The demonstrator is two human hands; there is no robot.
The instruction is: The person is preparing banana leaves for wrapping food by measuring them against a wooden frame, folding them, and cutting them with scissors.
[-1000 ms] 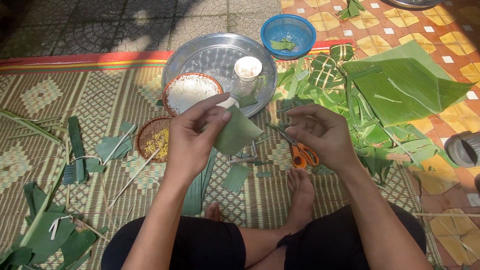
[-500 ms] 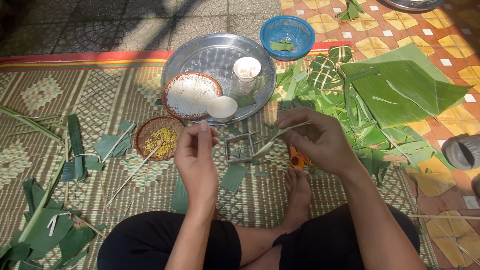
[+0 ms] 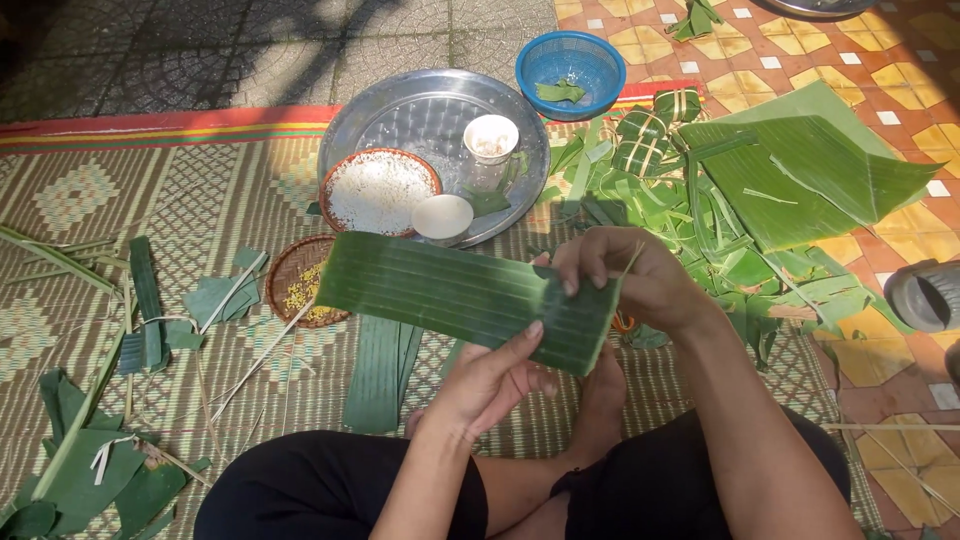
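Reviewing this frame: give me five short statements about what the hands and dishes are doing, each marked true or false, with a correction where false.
1. Both hands hold the long green leaf strip. True: the left hand grips it from below, the right hand from above at its right end.
2. The blue plastic basket sits on the woven mat. False: it stands on the tiled floor beyond the mat.
3. The round bowl of white rice rests on the round metal tray. True.
4. The leaf strip lies flat on the mat. False: it is held up above it.
5. The tied green leaf parcels lie left of the tray. False: they lie to its right.
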